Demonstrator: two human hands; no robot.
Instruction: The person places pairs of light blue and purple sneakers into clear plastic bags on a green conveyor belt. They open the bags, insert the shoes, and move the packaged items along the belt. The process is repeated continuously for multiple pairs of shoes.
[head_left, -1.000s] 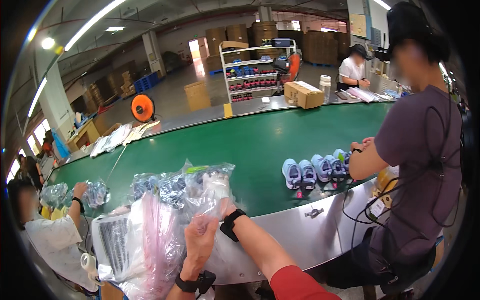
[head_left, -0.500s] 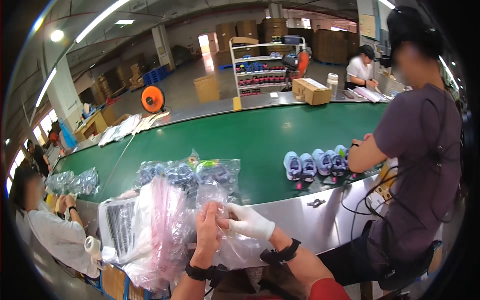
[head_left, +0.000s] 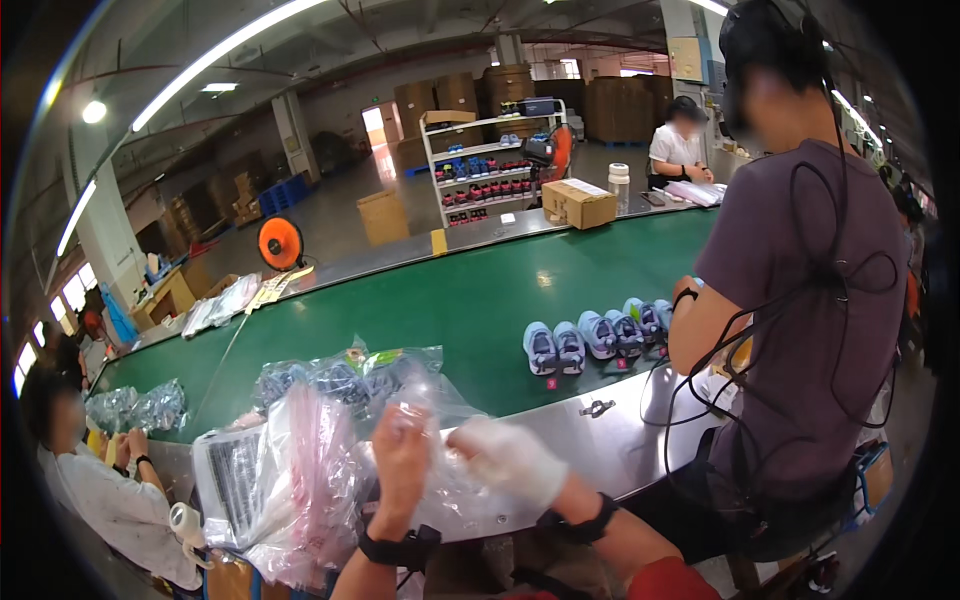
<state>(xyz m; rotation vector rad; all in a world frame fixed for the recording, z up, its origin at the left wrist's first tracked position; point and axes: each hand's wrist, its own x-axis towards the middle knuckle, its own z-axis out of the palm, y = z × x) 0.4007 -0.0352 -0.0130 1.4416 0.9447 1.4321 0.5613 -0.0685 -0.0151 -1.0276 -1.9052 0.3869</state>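
Observation:
My left hand (head_left: 401, 455) is closed on a clear plastic bag (head_left: 440, 395), its fingers bunched at the film. To its right, my right hand (head_left: 515, 462), in a white glove with bare fingertips, is blurred by motion; its curled fingers pinch the same film. Just left of my hands lies a heap of clear and pinkish plastic bags (head_left: 310, 465), partly over a printed sheet (head_left: 228, 475). Behind the heap, several bagged shoes (head_left: 325, 380) rest on the green belt (head_left: 400, 300).
Several light-blue shoes (head_left: 570, 345) stand in a row on the belt, beside a co-worker in a purple shirt (head_left: 800, 270) at right. Another person (head_left: 110, 490) works at left near more bagged shoes (head_left: 160, 405). A metal ledge (head_left: 560, 450) edges the belt; a carton (head_left: 580, 203) sits across it.
My hands have drawn apart, the right one moving rightward, and the bag is spread between them. The whole view has shifted, so the belt and shoes sit farther left.

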